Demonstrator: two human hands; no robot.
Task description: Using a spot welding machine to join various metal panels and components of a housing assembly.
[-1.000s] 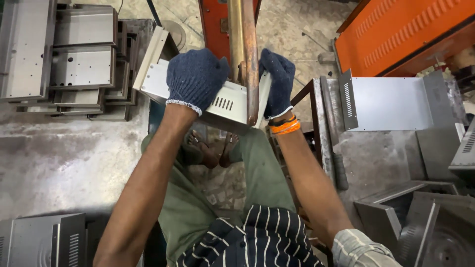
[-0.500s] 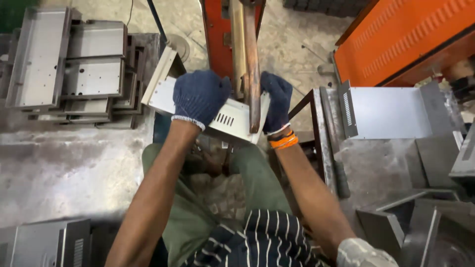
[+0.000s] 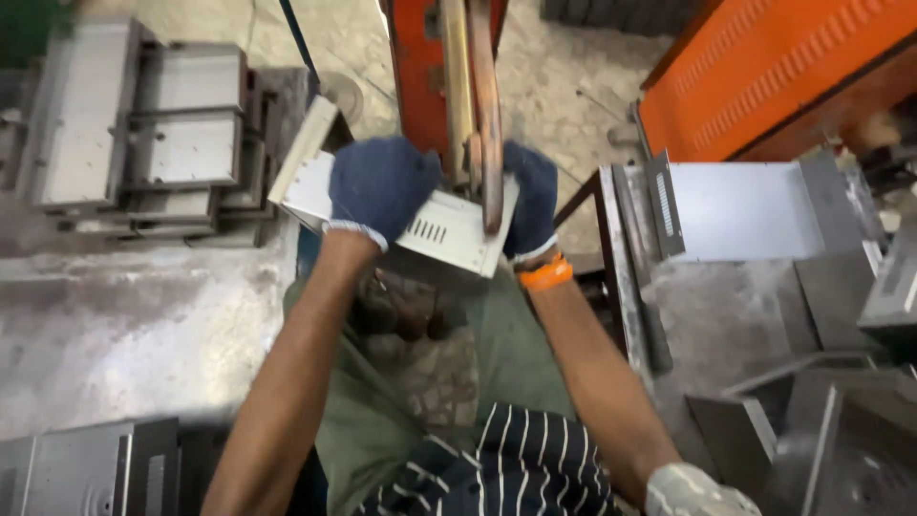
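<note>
A bent sheet-metal panel [image 3: 449, 229], pale grey with a row of vent slots, is held between both gloved hands just under the fingers. The left hand [image 3: 382, 186], in a dark blue glove, is laid over the panel's upper left part, fingers curled down and closed on its top face. The right hand [image 3: 531, 201], also gloved, is closed around the panel's right edge, with an orange band [image 3: 545, 275] seen at the wrist. Both forearms are stretched forward and slightly inward, elbows low. A vertical metal bar [image 3: 482, 105] of an orange machine [image 3: 416, 57] is seen between the two sets of fingers, touching the panel. Stacked metal panels [image 3: 143, 134] lie well left of the left fingers.
</note>
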